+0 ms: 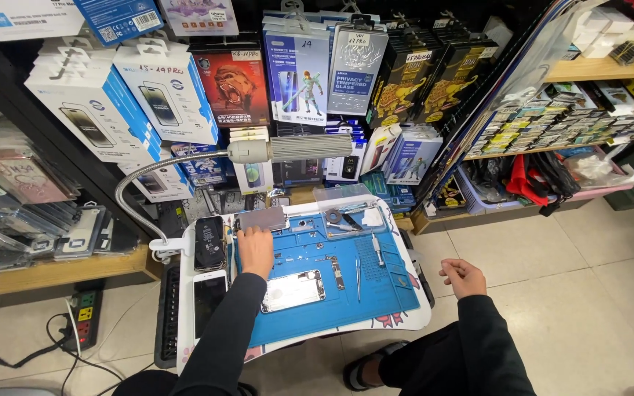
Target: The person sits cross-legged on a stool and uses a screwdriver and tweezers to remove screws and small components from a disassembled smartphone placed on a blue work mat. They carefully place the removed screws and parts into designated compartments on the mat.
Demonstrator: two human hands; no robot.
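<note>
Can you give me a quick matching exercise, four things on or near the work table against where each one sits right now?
Things:
1. left hand
2. right hand
3. opened phone
4. clear tray

Places:
A. off the table's right edge, in the air over the floor tiles
B. far right corner of the table, holding small tools
C. far edge of the blue mat, by a grey phone
D. near part of the blue mat, lying flat

Pairs: 1-C, 2-A, 3-D, 4-B
</note>
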